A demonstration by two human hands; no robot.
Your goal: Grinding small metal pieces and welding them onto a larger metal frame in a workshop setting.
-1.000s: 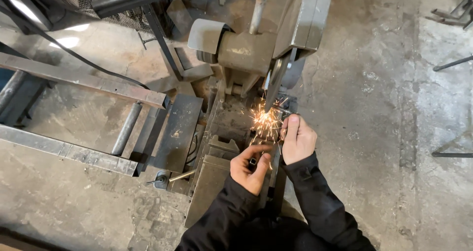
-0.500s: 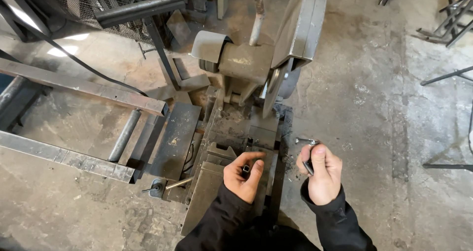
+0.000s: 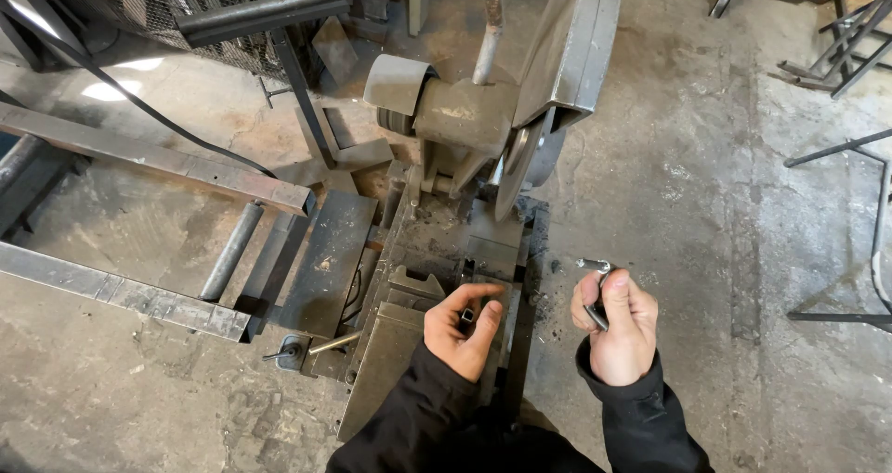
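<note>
A stained, dusty concrete floor fills the scene, with a heavy chop saw standing on it in a metal workshop.

The right hand is held out over the floor just to the right of the machine, fingers curled around a short metal piece; one bright end of it sticks out above the thumb, bent sideways, and a dark end shows below the fingers. The left hand rests on the saw's base, its fingers closed on a small dark part by the clamp; what exactly it pinches is too hidden to tell. Both arms wear black sleeves.

Just beyond the left hand lie the vise jaws and the grimy bed of the saw. Above them the cutting disc hangs raised under its grey guard, beside the motor housing. To the left, a roller stand of rusty steel rails reaches toward the saw. Thin dark steel frames lie on the floor at the far right.
</note>
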